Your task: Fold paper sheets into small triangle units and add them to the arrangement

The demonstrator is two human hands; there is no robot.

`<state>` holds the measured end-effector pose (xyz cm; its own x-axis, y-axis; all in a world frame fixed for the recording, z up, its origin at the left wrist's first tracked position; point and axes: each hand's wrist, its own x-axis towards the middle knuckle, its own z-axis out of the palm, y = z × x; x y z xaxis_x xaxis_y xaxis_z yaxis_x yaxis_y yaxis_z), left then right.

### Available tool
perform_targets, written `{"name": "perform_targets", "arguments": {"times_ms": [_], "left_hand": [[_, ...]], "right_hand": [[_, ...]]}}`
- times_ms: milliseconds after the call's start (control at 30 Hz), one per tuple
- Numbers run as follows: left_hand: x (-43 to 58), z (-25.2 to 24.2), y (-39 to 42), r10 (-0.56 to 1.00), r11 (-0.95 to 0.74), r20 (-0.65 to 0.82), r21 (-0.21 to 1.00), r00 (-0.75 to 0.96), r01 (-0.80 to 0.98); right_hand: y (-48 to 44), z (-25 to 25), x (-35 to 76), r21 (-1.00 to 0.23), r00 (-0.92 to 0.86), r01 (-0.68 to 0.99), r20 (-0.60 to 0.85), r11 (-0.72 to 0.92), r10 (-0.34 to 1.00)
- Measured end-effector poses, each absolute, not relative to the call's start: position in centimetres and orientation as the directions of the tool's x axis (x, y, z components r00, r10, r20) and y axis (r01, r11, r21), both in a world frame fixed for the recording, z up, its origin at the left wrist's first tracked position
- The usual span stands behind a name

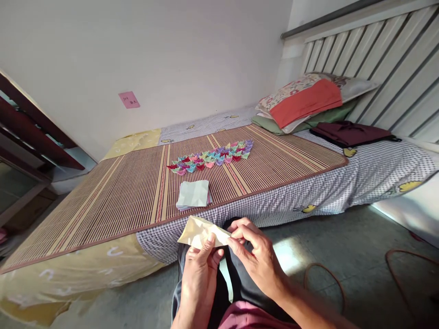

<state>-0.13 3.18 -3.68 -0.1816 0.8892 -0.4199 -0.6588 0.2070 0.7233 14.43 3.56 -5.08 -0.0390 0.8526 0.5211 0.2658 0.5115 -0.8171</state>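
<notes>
Rows of paper boats lie finished on the mat, a stack of sheets looks unfolded, and the left hand and right hand pinch a half-folded sheet.

Daylit room, bright overall, colours clean. Hard sun, seemingly from 3 o'clock side, throws hot patch on floor at 5 o'clock, nearly blown out. Folded paper at 6 o'clock glows cream. Right hand lit on top, left hand in softer shade. Wall at 12 o'clock evenly lit. Corner at 9 o'clock dim. Mat sharp at centre. Wide-lens bowing at edges: slats at 2 o'clock fan outward, bed curves.
</notes>
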Motion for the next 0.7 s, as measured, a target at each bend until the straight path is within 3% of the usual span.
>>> {"name": "perform_targets", "arguments": {"times_ms": [233, 400, 533, 700], "left_hand": [[-0.1, -4.2, 3.6, 0.883, 0.176, -0.426, 0.689, -0.197, -0.703], [-0.3, -4.4, 3.5, 0.926, 0.154, -0.328, 0.78, -0.187, -0.607], [0.0, -4.3, 3.1, 0.968, 0.153, -0.231, 0.857, -0.102, -0.492], [0.4, -4.7, 2.8, 0.971, 0.148, -0.22, 0.863, -0.095, -0.482]], "right_hand": [[4.2, -6.0, 14.8, -0.923, -0.05, 0.105, 0.368, 0.371, 0.929], [4.7, -5.7, 15.3, -0.953, -0.105, 0.096, 0.276, 0.286, 0.955], [4.8, -4.8, 15.2, -0.94, -0.161, 0.104, 0.307, 0.326, 0.938], [4.6, -5.3, 14.4, -0.942, -0.069, 0.094, 0.316, 0.321, 0.946]]}}
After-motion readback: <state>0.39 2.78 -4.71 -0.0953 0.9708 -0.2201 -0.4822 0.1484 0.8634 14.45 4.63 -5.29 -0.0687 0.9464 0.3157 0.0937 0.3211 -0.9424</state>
